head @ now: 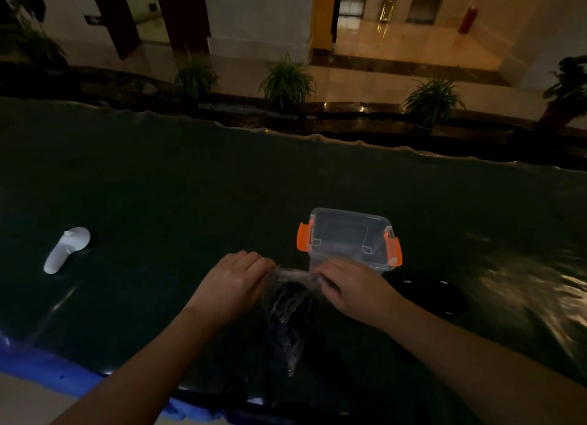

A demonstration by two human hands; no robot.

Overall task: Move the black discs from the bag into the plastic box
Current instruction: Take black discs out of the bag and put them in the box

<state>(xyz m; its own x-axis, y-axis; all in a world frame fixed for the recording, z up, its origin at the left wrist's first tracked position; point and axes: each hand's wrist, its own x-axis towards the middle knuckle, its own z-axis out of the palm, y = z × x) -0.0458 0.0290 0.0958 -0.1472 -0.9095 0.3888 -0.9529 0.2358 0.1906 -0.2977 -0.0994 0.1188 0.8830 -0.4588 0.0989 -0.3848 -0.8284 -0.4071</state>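
A clear plastic bag [287, 307] with dark contents lies on the dark table in front of me. My left hand [235, 281] pinches the bag's top edge on the left, and my right hand [352, 286] pinches it on the right. Just behind my right hand stands the clear plastic box [349, 237], open, with orange latches on both ends; it looks empty. A black object [444, 297], perhaps the lid or discs, lies to the right of my right wrist; it is too dark to tell which.
A white handheld controller [65, 250] lies at the left of the table. The table is covered with a dark glossy sheet [190, 186], with a blue edge [47, 367] near me. Potted plants [286, 81] stand beyond the far edge.
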